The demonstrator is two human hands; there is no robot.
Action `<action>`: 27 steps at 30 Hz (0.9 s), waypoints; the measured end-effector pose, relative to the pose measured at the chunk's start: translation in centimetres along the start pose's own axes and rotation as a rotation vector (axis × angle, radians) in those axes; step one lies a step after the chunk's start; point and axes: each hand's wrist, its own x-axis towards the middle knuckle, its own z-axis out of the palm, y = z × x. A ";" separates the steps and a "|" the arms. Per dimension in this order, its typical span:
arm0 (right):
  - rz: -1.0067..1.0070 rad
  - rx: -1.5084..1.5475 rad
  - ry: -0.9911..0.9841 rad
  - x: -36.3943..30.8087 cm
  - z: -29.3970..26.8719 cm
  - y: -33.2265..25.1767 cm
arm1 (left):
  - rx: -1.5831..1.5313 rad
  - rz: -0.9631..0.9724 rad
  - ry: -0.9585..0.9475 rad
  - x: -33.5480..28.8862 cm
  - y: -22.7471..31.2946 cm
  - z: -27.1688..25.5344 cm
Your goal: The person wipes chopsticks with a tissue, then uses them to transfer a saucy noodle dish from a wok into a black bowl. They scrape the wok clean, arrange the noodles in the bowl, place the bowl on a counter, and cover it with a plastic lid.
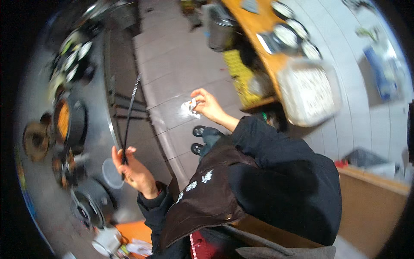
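Note:
A pair of long dark chopsticks (129, 116), their far tips patterned with a light twist, rests in my left hand (137, 175). The fingers are curled round their near end, and the sticks point away over the counter's edge. Beside that hand, on the steel counter, lies a round translucent lid (113, 173). Out over the floor, my right hand (208, 105) pinches a crumpled white piece of paper or tissue (190, 108) between thumb and fingers.
Along the left runs a steel counter (101, 129) with a dark pot of orange food (64, 118) and a lidded pot (92, 203). An orange shelf (258, 39) at the right bears bowls of white food (286, 34) and a translucent tub (308, 93). A grey bin (220, 34) stands beyond.

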 end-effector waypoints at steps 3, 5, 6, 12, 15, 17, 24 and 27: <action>0.013 -0.414 0.295 -4.7 -7.8 13.2 | -0.018 -0.113 -0.089 -0.7 -1.2 1.6; 0.241 -0.470 0.474 -8.2 -13.1 20.3 | 0.010 -0.139 -0.145 -1.2 -1.7 2.7; 0.457 -0.431 0.581 -10.0 -15.5 23.3 | 0.024 -0.161 -0.155 -1.4 -1.8 3.1; 0.661 0.017 1.253 -19.7 -29.2 32.8 | 0.191 -0.252 -0.160 -3.1 -2.1 6.2; 0.686 -0.230 1.472 -21.6 -33.8 34.8 | 0.257 -0.287 -0.222 -3.3 -2.4 8.0; 0.729 -0.123 1.540 -22.8 -37.2 35.4 | 0.243 -0.342 -0.205 -3.8 -3.1 9.9; 0.771 0.009 1.564 -23.3 -43.3 36.4 | 0.249 -0.413 -0.306 -5.3 -4.9 16.1; 0.781 0.051 1.553 -24.1 -44.6 36.9 | 0.268 -0.439 -0.326 -5.5 -5.0 18.0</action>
